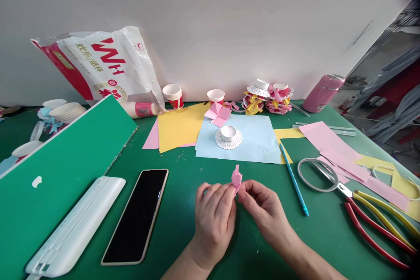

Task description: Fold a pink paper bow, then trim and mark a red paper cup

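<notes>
Left hand: your left hand [215, 210] pinches the lower edge of the pink fold [236, 178], fingers curled, thumb side against the paper.
Right hand: your right hand [262, 205] grips the same fold from the other side — fingertips meet the left hand's.
Pink fold: it stands up between your fingertips, over the green table [183, 210], in front of the blue sheet [256, 140].
Phone: the phone [136, 214] lies dark and face up to your left, beside the white case [77, 225].
Pencil: the pencil [293, 179] lies to your right — scissors [341, 190] just beyond it.
Cup: a cut paper cup [229, 136] sits upside down on the blue sheet.
</notes>
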A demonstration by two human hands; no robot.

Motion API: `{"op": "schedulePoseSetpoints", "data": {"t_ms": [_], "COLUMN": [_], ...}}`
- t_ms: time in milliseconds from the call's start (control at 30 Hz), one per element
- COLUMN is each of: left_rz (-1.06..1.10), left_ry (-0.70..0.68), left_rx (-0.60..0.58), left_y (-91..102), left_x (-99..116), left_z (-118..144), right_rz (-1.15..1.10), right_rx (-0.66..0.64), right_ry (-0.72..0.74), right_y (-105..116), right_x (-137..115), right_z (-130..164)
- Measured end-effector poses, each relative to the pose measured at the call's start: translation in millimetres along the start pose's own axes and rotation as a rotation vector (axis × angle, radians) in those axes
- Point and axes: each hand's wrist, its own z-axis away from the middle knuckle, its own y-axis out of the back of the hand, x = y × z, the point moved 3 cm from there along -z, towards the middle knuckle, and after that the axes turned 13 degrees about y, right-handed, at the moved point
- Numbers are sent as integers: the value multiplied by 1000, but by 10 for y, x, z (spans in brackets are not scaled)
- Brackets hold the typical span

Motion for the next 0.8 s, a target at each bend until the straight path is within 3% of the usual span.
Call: {"op": "schedulePoseSetpoints", "data": {"t_ms": [367, 800], "left_rz": [19, -42], "left_ry": [71, 14], "left_rx": [51, 23], "left_y": [-27, 8], "left_x": [8, 50], "left_z": [5, -6], "right_rz": [260, 456], "right_rx": [-48, -34], "right_ry": [99, 195], "right_y": [-28, 16], "right_x": [-102, -107], "right_z": [-7, -7]}}
